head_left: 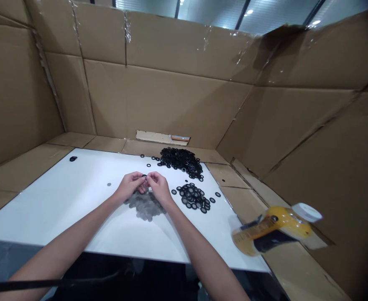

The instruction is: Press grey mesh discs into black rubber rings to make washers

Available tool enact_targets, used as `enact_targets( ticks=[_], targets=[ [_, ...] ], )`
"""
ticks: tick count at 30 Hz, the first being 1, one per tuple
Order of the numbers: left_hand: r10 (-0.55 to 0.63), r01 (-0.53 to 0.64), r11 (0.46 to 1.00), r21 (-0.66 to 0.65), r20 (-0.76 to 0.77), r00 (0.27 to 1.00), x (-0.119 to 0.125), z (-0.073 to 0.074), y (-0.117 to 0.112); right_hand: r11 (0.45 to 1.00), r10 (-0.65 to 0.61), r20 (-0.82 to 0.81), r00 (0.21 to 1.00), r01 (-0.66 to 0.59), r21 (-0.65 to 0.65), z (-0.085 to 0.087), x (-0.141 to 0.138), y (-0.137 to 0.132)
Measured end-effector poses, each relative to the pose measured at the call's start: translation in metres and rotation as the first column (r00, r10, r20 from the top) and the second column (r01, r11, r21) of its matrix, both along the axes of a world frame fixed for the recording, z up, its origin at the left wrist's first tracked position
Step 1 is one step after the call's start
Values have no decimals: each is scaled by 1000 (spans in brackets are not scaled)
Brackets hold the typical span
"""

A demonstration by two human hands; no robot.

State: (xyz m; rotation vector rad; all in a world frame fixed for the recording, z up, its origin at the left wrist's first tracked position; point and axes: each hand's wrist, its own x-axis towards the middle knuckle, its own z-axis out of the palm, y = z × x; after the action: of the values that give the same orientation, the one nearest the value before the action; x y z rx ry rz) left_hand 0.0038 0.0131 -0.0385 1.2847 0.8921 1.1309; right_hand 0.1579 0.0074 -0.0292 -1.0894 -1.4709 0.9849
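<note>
Close together over the white board, my left hand [131, 185] and my right hand [158, 185] pinch a small black ring [144, 176] between their fingertips. Most of the ring is hidden by the fingers. Just below the hands lies a heap of thin grey discs [148, 207]. To the right of my right hand is a pile of black rings with grey centres [194, 197]. Behind it spreads a larger pile of black rings [182, 161], with a few loose ones at its left.
A bottle with yellow contents and a white cap [273, 229] stands at the right edge of the white board [61, 200]. Cardboard walls [168, 94] surround the work area. A small black object [73, 159] lies at far left, and a lone grey disc [109, 184] sits left of my hands.
</note>
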Motion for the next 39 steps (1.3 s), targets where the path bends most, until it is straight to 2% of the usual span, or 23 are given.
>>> enact_targets(
  ticks=[5,10,16,24,31,39],
  targets=[
    [14,-10,997,-70,57,998,-3,-1,2,996,-36,98,995,28,83,7,0,-9],
    [49,-42,996,-77,85,995,-4,0,2,993,-56,123,991,42,109,7,-2,-12],
    [57,-51,996,-66,86,995,-4,1,1,998,-52,51,997,50,33,2,-4,-9],
    [-27,28,996,-89,17,1000,-5,3,-2,996,22,-54,998,-27,-83,-1,-5,-4],
    [-76,71,996,-52,-101,992,-15,20,-7,995,60,-81,995,-66,-70,5,0,-5],
    [-64,62,996,-58,-34,997,-12,24,-8,994,60,-87,994,-68,-86,10,4,-6]
  ],
)
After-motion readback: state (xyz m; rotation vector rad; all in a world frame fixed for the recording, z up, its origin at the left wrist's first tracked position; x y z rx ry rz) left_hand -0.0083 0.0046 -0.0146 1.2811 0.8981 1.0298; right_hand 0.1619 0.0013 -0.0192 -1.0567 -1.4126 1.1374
